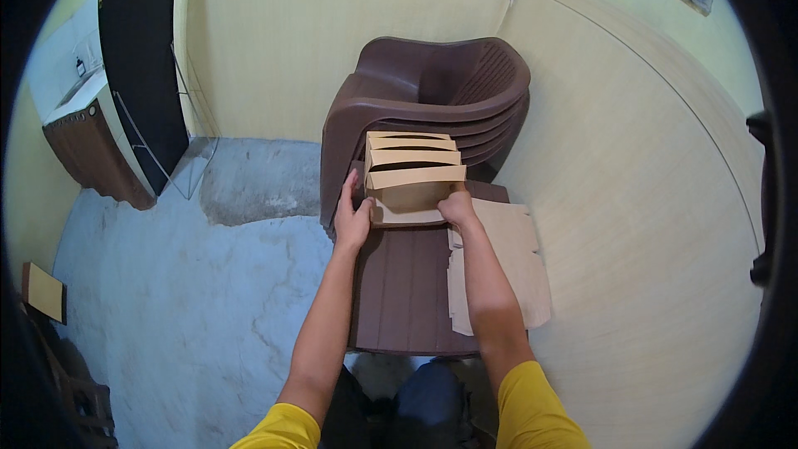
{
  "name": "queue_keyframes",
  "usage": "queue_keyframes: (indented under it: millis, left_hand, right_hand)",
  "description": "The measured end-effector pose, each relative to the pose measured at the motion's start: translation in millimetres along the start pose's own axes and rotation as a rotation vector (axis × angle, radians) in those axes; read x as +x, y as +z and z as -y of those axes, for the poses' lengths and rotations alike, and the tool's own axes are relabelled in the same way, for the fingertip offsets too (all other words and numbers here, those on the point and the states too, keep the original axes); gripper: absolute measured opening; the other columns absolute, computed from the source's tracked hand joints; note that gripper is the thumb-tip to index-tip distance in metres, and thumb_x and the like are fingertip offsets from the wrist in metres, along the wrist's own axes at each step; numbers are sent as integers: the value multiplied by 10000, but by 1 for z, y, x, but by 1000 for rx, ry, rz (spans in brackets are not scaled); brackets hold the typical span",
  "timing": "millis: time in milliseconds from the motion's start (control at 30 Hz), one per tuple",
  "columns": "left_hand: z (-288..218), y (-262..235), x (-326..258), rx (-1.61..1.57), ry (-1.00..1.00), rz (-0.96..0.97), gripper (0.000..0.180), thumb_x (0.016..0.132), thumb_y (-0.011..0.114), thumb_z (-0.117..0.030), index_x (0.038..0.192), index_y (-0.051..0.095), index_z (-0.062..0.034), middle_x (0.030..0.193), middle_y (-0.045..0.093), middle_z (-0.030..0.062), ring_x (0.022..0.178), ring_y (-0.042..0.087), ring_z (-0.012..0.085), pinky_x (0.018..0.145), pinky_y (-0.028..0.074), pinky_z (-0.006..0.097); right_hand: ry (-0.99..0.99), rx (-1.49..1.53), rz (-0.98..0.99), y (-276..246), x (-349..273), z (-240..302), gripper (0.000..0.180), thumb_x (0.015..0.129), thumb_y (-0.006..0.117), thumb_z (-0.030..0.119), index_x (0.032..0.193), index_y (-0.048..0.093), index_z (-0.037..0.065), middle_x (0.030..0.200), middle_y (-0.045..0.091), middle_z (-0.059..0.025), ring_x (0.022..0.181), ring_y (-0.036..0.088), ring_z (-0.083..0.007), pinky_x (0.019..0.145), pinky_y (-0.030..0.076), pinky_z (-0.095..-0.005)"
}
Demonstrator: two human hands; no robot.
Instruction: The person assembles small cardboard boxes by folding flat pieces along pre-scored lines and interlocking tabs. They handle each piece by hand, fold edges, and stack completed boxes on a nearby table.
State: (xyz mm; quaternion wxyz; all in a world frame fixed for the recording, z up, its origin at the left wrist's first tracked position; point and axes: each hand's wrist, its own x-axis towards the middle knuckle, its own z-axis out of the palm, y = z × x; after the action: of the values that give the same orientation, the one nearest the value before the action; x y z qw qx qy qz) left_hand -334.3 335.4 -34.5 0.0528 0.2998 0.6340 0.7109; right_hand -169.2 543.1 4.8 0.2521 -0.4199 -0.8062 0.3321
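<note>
A row of several tan cardboard boxes (pixel 418 175), set close one behind another with dark gaps between their upper edges, stands on the brown plastic seat (pixel 405 283). My left hand (pixel 353 218) holds the near box at its left side, thumb at the front and fingers stretched along the side. At the lower right corner of the same box, my right hand (pixel 456 204) is closed, with its fingertips partly hidden. Beneath my right forearm, flat die-cut cardboard blanks (pixel 509 262) with notched edges lie on the seat's right part and reach past its edge.
Behind the boxes rise the arms and backs of stacked brown plastic chairs (pixel 432 75). A pale panel wall (pixel 632 199) curves close along the right. Far left are a cabinet with a brown cloth (pixel 96 150), a thin metal frame (pixel 150 145) and a small board (pixel 44 292).
</note>
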Motion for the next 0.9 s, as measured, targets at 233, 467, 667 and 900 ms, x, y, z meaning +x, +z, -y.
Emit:
queue_keyframes:
  millis: [233, 467, 667, 900]
  left_hand:
    - [-2, 2, 19, -162, -260, 88, 522, 1042, 615, 1, 1542, 568, -140, 1399, 670, 121, 1310, 646, 255, 1145, 489, 398]
    - [-16, -9, 20, -243, -319, 176, 482, 1039, 597, 39, 1513, 560, -38, 1373, 678, 85, 1275, 632, 211, 1138, 476, 361]
    - [-14, -8, 20, -199, -344, 201, 507, 1052, 506, 62, 1546, 545, -44, 1529, 627, 104, 1433, 568, 246, 1242, 405, 380]
    - [-13, -8, 20, -219, -266, 192, 585, 1030, 559, 52, 1603, 521, -55, 1501, 652, 136, 1395, 609, 245, 1199, 447, 381]
  right_hand:
    - [-48, -196, 56, -6, -8, 10, 763, 767, 852, 52, 1475, 576, -16, 1405, 717, -260, 1289, 703, -425, 1096, 566, -436]
    - [-83, -31, -13, -15, -31, 22, 523, 825, 771, 84, 1344, 711, 57, 1293, 763, -262, 1241, 711, -461, 1049, 574, -525]
    - [-110, -168, -122, -20, -33, 30, 304, 823, 764, 135, 1086, 799, -13, 1086, 768, -331, 1073, 739, -506, 969, 587, -561]
    - [-20, -192, -124, -24, -43, 51, 333, 815, 784, 152, 1092, 796, -33, 1079, 782, -305, 1062, 752, -492, 966, 604, -530]
